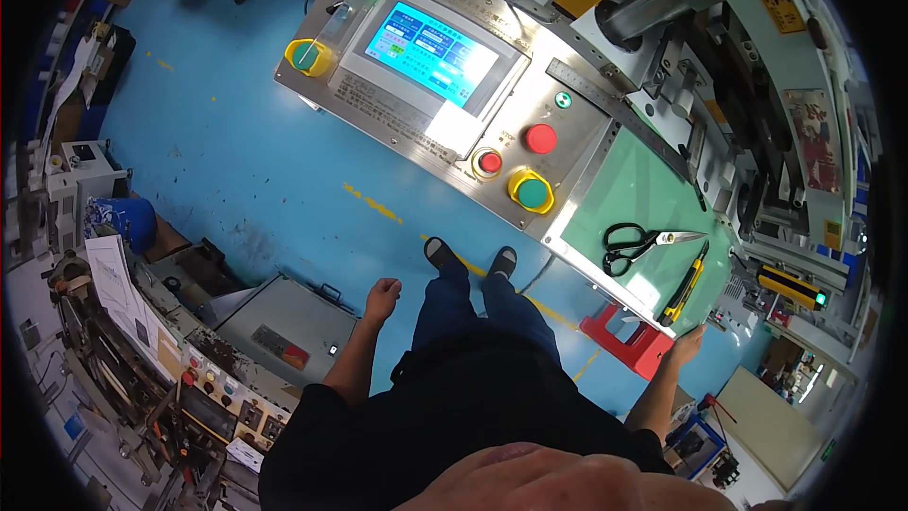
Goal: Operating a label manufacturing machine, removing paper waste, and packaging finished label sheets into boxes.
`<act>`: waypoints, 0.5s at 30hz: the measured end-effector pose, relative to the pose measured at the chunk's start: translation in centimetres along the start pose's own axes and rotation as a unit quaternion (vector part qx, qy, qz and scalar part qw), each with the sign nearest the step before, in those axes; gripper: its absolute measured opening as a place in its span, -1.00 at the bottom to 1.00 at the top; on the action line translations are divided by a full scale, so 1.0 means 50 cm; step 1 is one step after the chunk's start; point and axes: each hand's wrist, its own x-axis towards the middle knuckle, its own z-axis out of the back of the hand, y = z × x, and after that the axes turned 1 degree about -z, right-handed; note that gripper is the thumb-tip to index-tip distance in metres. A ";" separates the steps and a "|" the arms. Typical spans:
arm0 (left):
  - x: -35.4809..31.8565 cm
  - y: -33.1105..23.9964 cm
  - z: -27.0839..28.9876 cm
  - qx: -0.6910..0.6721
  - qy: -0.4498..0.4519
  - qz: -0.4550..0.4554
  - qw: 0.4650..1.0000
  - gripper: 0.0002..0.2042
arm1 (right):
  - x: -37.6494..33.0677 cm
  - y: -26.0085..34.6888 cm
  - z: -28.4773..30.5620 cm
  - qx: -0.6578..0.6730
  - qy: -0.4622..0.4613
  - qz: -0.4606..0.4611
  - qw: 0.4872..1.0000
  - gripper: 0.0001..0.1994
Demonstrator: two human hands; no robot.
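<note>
Just beyond our right hand [688,347], black-handled steel scissors [651,239] and a slim yellow-black cutter [684,289] lie on the green flat worktop [619,180], likely for reach. Can't tell our right grip; left hand [382,299] curled closed.

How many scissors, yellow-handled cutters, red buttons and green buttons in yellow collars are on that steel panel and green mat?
Scissors: 1
Yellow-handled cutter: 1
Red buttons: 2
Green buttons in yellow collars: 2
Total: 6
</note>
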 end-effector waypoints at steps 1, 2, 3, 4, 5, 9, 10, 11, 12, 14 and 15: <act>0.003 0.002 0.000 0.002 0.012 0.002 1.000 -0.71 | 0.002 -0.005 -0.001 0.007 -0.008 0.000 1.000 -0.39; 0.004 0.005 0.000 0.004 0.023 0.004 1.000 -0.70 | 0.004 -0.010 -0.001 0.008 -0.009 -0.001 1.000 -0.39; 0.005 0.004 -0.001 0.005 0.024 0.003 1.000 -0.70 | 0.005 -0.013 -0.003 0.006 -0.011 0.008 1.000 -0.39; 0.006 0.002 -0.002 0.004 0.024 0.004 1.000 -0.70 | 0.006 -0.015 -0.004 0.005 -0.013 0.017 1.000 -0.39; 0.007 0.001 -0.003 0.002 0.024 0.006 1.000 -0.71 | 0.007 -0.016 -0.003 0.006 -0.015 0.016 1.000 -0.39; 0.013 -0.009 -0.002 0.013 0.028 -0.002 1.000 -0.71 | 0.003 -0.009 -0.003 -0.022 -0.012 0.015 1.000 -0.38; 0.014 -0.013 0.000 0.022 0.026 -0.006 0.999 -0.71 | 0.004 -0.009 -0.002 -0.028 -0.010 0.016 0.999 -0.36; 0.015 -0.016 0.001 0.032 0.023 -0.009 0.999 -0.71 | 0.003 -0.011 -0.002 -0.028 -0.011 0.016 0.999 -0.36; 0.018 -0.011 0.002 0.031 0.023 -0.009 0.999 -0.71 | 0.003 -0.010 -0.003 -0.030 -0.013 0.012 0.999 -0.36; 0.024 -0.001 0.003 0.015 0.006 -0.020 1.000 -0.71 | 0.004 -0.006 -0.006 -0.032 -0.015 0.009 0.999 -0.36; 0.024 -0.004 0.001 0.015 0.006 -0.020 1.000 -0.71 | 0.003 -0.008 -0.004 -0.039 -0.015 0.012 0.999 -0.36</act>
